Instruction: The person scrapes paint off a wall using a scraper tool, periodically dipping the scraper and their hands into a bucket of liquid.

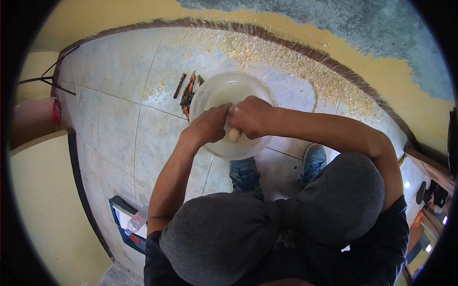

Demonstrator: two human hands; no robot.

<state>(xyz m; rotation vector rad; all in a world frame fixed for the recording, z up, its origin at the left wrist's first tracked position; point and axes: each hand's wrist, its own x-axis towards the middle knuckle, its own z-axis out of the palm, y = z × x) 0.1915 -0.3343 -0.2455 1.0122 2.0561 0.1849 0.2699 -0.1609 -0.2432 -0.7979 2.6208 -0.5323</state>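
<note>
A translucent whitish plastic tub [196, 102] stands on the floor in front of me, with pale, cloudy content inside. Over its middle, my right hand [251, 117] is closed around a tool; only the rounded, light wooden handle end [234, 135] shows below the fist. My left hand [210, 125] comes in from the other side, fingers curled and pressed together against the right hand. What the left fingers pinch is hidden, as is the tool's working end.
Left of the tub lie charred-looking orange and dark scraps [187, 101] and a dark stick [179, 86]. Yellowish flakes [281, 62] cover tiles along the partly bare wall. A clear bottle [137, 222] rests on a dark-framed item [125, 209]. Blue shoes [244, 174] stand near the tub.
</note>
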